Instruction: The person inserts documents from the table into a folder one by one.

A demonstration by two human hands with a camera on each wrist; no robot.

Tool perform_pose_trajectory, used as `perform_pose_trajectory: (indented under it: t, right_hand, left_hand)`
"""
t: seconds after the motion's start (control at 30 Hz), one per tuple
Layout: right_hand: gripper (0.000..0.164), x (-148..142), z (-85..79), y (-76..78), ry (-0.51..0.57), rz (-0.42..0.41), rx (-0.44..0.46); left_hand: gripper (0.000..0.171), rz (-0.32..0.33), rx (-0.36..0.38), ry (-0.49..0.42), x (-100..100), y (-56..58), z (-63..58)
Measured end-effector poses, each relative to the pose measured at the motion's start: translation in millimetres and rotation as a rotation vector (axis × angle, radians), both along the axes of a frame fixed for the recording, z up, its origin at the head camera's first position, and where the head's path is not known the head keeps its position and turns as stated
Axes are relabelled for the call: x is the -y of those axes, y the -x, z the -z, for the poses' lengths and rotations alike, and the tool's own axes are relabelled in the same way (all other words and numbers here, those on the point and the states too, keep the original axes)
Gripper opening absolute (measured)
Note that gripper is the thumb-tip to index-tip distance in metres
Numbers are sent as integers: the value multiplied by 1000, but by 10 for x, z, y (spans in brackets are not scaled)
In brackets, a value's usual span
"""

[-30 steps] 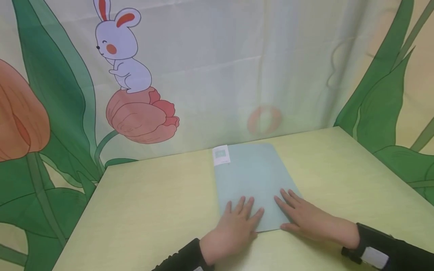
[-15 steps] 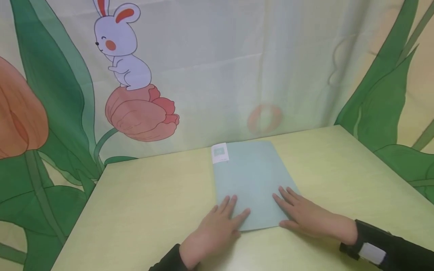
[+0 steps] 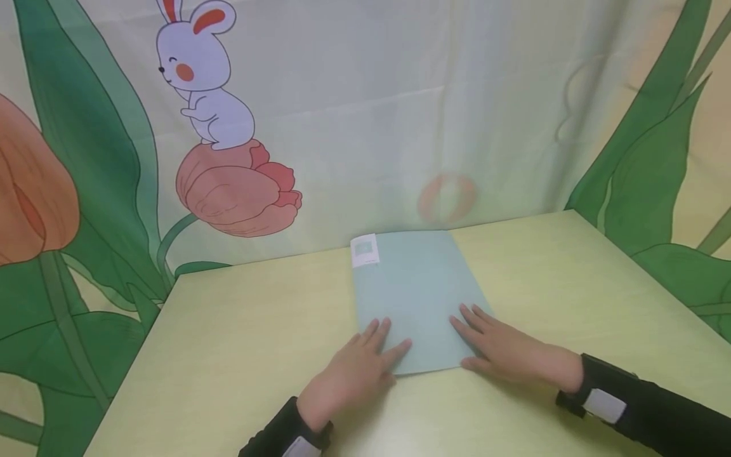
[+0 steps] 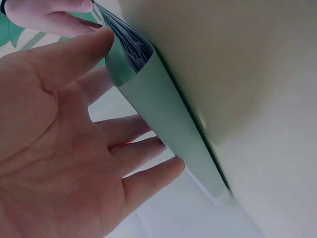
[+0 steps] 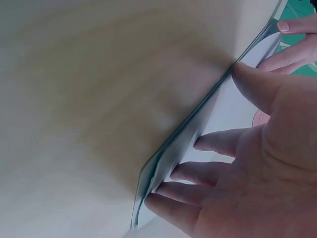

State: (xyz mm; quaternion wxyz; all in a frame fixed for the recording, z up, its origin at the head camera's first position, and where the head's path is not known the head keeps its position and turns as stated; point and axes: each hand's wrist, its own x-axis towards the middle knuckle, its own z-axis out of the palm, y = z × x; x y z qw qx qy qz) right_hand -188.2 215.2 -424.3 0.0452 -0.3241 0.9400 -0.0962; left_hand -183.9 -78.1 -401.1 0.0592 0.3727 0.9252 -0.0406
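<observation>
A pale blue-green folder (image 3: 422, 285) lies on the table with a white label (image 3: 364, 250) at its far left corner. My left hand (image 3: 354, 365) rests at its near left corner, fingers spread along the left edge. On the opposite side, my right hand (image 3: 508, 346) lays its extended fingers over the near right part. In the left wrist view the rounded spine (image 4: 158, 99) shows, with several thin sheets (image 4: 132, 44) stacked inside. The right wrist view has the fingertips (image 5: 153, 199) against the folder's right side, where its cover (image 5: 141, 188) parts slightly from the layers within.
The pale yellow table (image 3: 257, 343) reaches back to a curtain (image 3: 354, 127) printed with a rabbit and tulips. The folder's far edge is close to the curtain. Each wrist wears a black band (image 3: 611, 400) over a dark sleeve.
My left hand has shifted left from the folder's near edge to its left corner. The folder has slid slightly left and away, and my right hand has moved with it.
</observation>
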Motion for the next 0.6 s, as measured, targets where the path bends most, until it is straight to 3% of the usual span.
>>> perform_pose_trajectory:
  t: [0.23,0.6]
  right_hand:
    - [68,6,8,71,-4,5,5]
    - [69,10,-25,140,13,23,40]
  left_hand:
    - [57,-20,27,12,-32,88,-28]
    - [58,-80,63,58,-124,118,-92]
